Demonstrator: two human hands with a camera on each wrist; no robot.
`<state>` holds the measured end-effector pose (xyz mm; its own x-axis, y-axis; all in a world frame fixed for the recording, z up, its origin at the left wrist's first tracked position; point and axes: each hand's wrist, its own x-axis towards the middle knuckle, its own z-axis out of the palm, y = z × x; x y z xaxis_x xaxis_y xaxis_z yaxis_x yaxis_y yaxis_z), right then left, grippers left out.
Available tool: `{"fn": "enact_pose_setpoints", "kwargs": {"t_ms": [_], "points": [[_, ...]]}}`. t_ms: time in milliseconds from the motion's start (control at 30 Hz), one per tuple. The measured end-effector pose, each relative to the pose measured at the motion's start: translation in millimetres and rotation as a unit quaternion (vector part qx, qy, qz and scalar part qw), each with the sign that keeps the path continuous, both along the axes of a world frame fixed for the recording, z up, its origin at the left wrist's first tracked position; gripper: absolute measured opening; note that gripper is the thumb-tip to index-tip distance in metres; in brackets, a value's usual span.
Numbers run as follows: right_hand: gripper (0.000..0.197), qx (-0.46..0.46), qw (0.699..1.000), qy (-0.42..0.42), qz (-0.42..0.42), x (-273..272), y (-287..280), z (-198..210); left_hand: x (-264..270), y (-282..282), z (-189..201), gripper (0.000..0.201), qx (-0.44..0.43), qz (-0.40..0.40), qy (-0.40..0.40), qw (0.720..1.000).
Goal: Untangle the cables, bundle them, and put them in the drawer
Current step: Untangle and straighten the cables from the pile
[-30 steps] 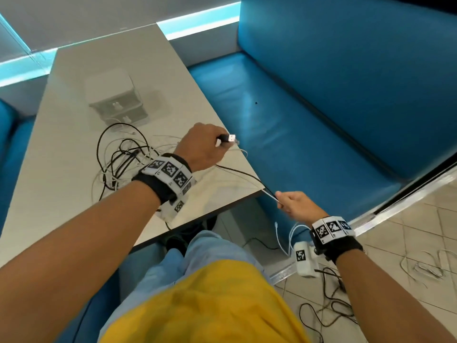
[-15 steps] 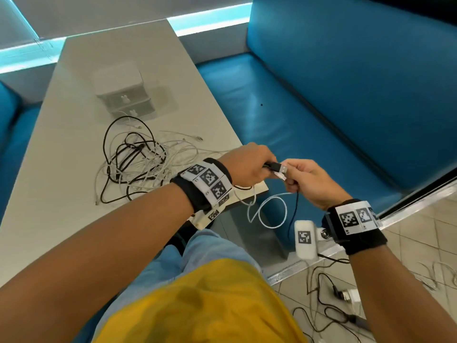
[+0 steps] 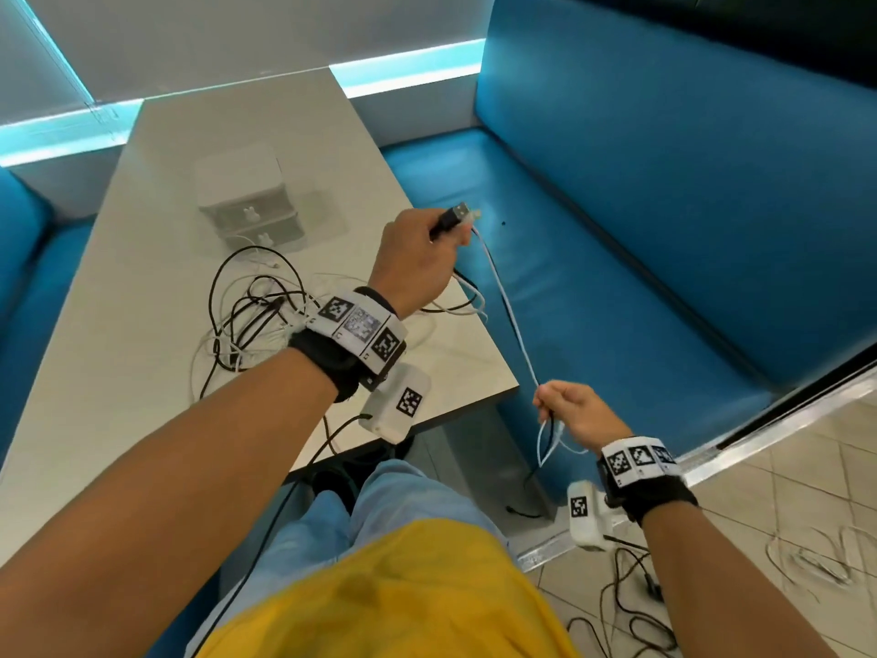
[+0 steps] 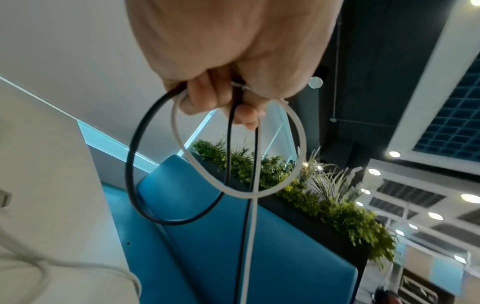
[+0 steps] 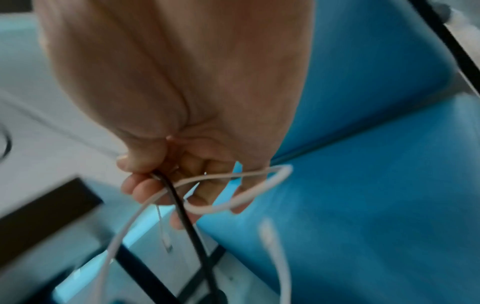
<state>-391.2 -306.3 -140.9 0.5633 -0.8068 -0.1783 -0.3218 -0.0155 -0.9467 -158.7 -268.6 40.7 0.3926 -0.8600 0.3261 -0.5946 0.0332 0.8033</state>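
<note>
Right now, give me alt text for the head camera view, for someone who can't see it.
The left hand grips a black cable and a white cable stretched down to the right hand. More tangled cables lie on the table near a small drawer box.

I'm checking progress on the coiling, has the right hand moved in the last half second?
Yes. The right hand has pulled away from the left hand, down past the white table's near corner, stretching the cables.

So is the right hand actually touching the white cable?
Touching. The right wrist view shows the right hand with its fingers curled round the white cable and a black cable.
</note>
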Motion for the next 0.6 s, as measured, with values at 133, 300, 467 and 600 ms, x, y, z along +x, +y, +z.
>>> {"fn": "enact_pose_setpoints", "kwargs": {"t_ms": [133,300,467,600], "points": [[0.03,-0.029,0.986,0.159,0.052,-1.4,1.5,-16.8,7.4,-1.7,4.6,0.028,-0.017,0.042,0.029,0.999],[0.031,-0.043,0.978,0.204,-0.002,4.1,0.4,-16.8,12.4,0.9,3.6,0.026,0.033,0.014,-0.055,0.998],[0.033,-0.143,0.956,0.256,-0.007,15.7,-4.5,20.0,-7.1,11.8,-9.3,0.029,0.207,-0.106,-0.159,0.96],[0.031,-0.188,0.968,0.164,0.01,26.4,0.1,66.9,-30.7,13.6,-26.6,0.036,0.294,-0.139,-0.161,0.932]]}}
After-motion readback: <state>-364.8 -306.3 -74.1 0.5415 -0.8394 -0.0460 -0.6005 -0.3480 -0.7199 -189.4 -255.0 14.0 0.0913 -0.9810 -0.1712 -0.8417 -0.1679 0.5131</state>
